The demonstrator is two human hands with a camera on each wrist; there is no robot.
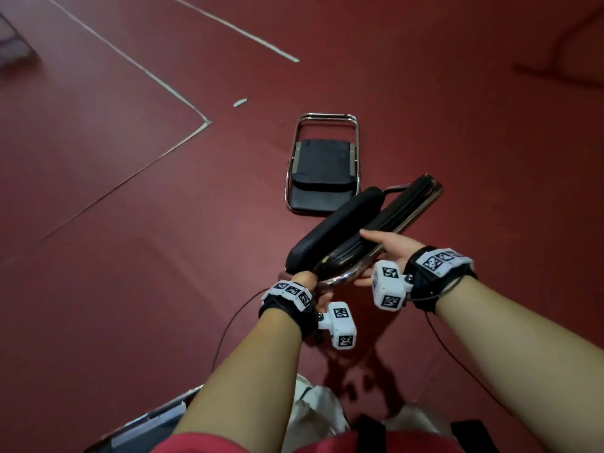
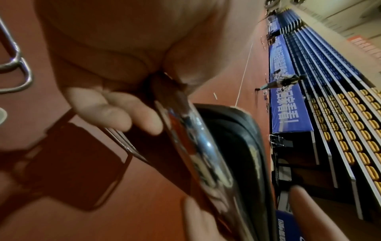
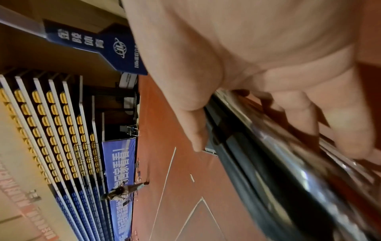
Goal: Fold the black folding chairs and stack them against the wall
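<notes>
So far one folded chair (image 1: 322, 165) lies flat at frame centre; both the left hand (image 1: 309, 284) and right hand (image 1: 389, 253) grip a second folded chair (image 1: 366, 227) by its chrome frame. No wall stack shows yet.

Bare forearms. Behind each hand, a black wrist strap (image 1: 438, 282) carries white blocks (image 1: 389, 284) printed with black square codes; thin black cables (image 1: 228, 328) trail back from both. Red shorts (image 1: 196, 444).

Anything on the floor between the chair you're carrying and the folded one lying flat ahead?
Nothing shows. In the head view only bare red floor lies between the held chair and the flat chair; the held chair's far end overlaps it in the picture.
</notes>
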